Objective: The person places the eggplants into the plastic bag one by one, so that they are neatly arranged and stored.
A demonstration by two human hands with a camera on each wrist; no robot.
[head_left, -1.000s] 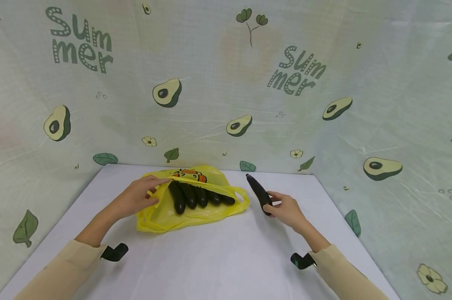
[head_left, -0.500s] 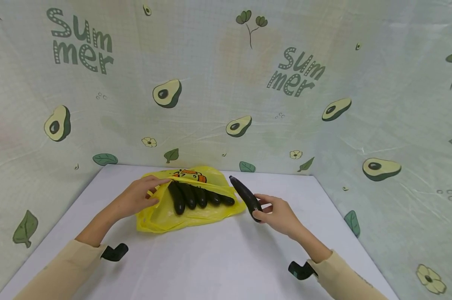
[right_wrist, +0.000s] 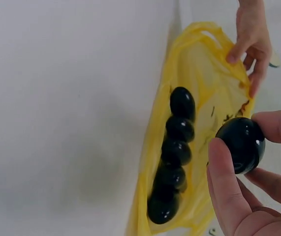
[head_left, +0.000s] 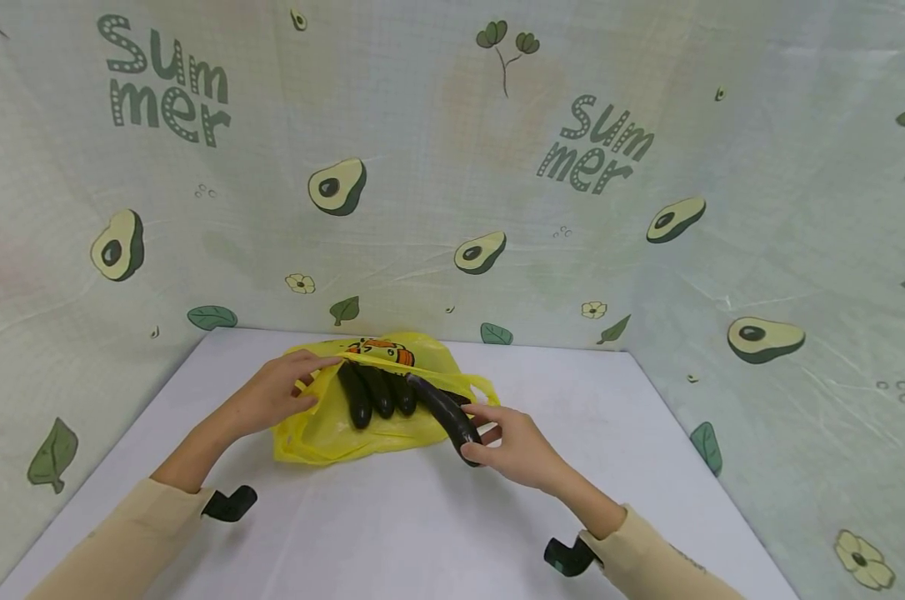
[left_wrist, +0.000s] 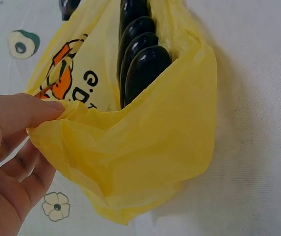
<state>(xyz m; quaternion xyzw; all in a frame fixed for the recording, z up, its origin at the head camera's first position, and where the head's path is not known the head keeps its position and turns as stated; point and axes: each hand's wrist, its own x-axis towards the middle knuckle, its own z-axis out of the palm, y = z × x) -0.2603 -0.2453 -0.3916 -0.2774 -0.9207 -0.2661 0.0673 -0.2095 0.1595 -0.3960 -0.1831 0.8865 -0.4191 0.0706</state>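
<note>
A yellow plastic bag (head_left: 325, 442) lies on the table with its mouth lifted, and several dark eggplants (head_left: 357, 398) sit side by side inside it. My left hand (head_left: 272, 393) pinches the bag's upper edge between thumb and fingers; the left wrist view shows the thumb (left_wrist: 42, 110) on the yellow film. My right hand (head_left: 520, 447) grips one more eggplant (head_left: 447, 414) near its thick end. Its narrow end points toward the bag's mouth, in front of some eggplants inside. The right wrist view shows this held eggplant (right_wrist: 241, 145) end-on, between thumb and fingers.
A white table surface (head_left: 392, 533) spreads in front of the bag and to its right. Behind and on both sides hangs a pale cloth (head_left: 422, 167) printed with avocados, leaves and lettering.
My right hand has carried the eggplant leftward and slightly toward me, from right of the bag to its opening. My left hand has stayed in place on the bag's edge.
</note>
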